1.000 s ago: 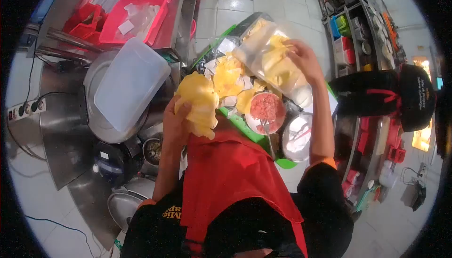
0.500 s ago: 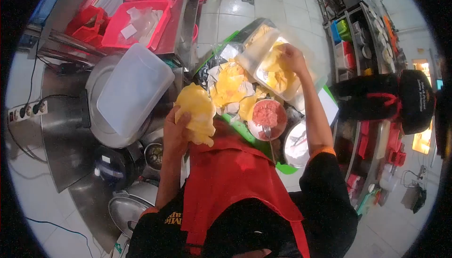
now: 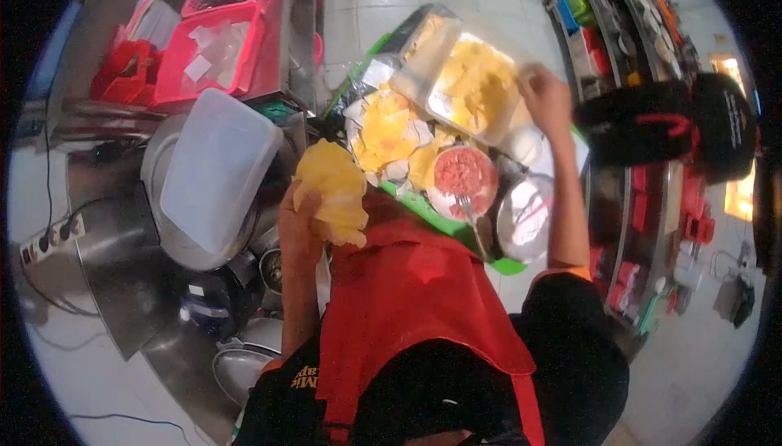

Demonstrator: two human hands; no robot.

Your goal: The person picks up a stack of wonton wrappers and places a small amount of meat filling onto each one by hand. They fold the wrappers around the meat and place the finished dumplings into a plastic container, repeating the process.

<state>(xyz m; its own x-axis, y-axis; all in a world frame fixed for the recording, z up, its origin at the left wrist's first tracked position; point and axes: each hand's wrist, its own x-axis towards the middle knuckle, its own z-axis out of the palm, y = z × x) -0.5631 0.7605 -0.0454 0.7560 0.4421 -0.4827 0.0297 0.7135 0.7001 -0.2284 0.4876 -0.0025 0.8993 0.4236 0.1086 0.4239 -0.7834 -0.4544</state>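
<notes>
Two hands are working here: your left hand (image 3: 300,222) is holding a stack of yellow wrappers (image 3: 330,189) up near your red apron (image 3: 407,299), fingers clamped around its lower edge. Your right hand (image 3: 547,100) is resting at the far corner of the clear tray (image 3: 464,87) of yellow sheets, though you cannot tell whether those fingers are gripping it. Loose wrappers are lying on the green board (image 3: 423,218), just beside the bowl of pink filling (image 3: 463,179) with a fork (image 3: 471,222) leaning in it.

No legible text anywhere
</notes>
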